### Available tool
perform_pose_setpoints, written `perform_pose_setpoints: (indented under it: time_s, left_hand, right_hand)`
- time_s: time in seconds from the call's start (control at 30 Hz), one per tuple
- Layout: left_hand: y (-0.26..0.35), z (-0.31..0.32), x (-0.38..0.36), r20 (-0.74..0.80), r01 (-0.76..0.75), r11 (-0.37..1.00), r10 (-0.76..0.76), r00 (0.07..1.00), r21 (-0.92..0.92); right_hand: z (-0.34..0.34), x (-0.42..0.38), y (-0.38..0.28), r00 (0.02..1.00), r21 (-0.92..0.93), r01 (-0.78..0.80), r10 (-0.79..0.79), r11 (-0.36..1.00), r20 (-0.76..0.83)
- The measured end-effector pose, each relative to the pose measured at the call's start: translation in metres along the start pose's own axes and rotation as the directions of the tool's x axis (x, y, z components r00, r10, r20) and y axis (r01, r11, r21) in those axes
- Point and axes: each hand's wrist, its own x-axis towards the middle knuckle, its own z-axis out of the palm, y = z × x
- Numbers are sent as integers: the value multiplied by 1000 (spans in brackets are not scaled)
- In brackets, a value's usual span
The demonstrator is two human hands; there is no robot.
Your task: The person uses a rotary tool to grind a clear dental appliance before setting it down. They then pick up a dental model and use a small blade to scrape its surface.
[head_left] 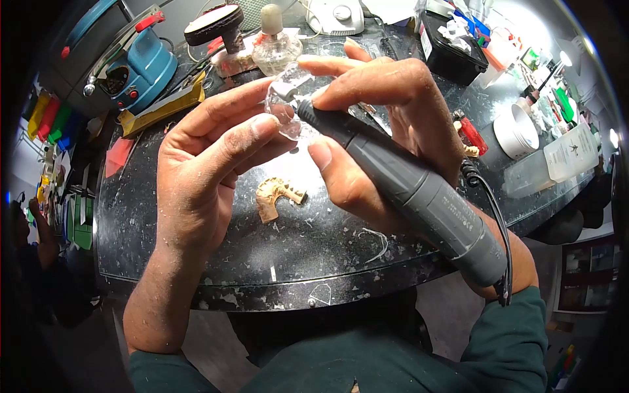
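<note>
A clear plastic dental piece (286, 84) is pinched between the thumb and fingers of my left hand (200, 147), above the bench. My right hand (409, 92) wraps round a dark grey rotary handpiece (419, 187), its thumb below and its fingers above. The handpiece's tip end lies against or very close to the clear piece; the exact contact is hard to make out. A coiled cable (473, 173) hangs by its rear end. Below the hands, a tan dental cast (272, 196) with teeth lies on the bench, touched by neither hand.
The dark bench (314, 259) is dusted with white specks. A blue machine (145, 69) and yellow tray (164, 108) stand at left. Behind are a glass burner (277, 49) and a white control box (337, 16). A black box (452, 49), white tub (515, 131) and clear bottle (553, 164) stand right.
</note>
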Motion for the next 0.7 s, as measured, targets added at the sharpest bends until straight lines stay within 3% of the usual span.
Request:
perform_pose_setpoints:
  time_s: [0.27,0.37,0.43,0.5,0.57,0.63,0.7]
  left_hand:
    - [2,-1,0,44,49,998,-48,998,-35]
    - [3,-1,-1,59,68,996,-71,996,55]
    - [2,2,0,12,52,998,-51,999,-32]
    - [2,1,0,28,50,998,-49,998,-36]
    - [2,1,0,43,48,998,-46,998,-40]
    - [2,1,0,34,52,998,-51,998,-31]
    - [3,1,0,40,52,998,-51,998,-31]
  right_hand:
    - [-1,0,-2,999,-22,-52,52,998,-2]
    - [-2,1,-2,999,-25,-45,45,999,2]
    - [-4,3,-4,999,-26,-43,43,999,0]
    - [-7,4,-10,986,25,-168,167,985,21]
    - [-9,2,-7,992,2,-128,128,992,14]
    - [-14,-1,-9,965,-32,-190,193,981,177]
    - [-8,0,-6,984,-31,-146,149,989,96]
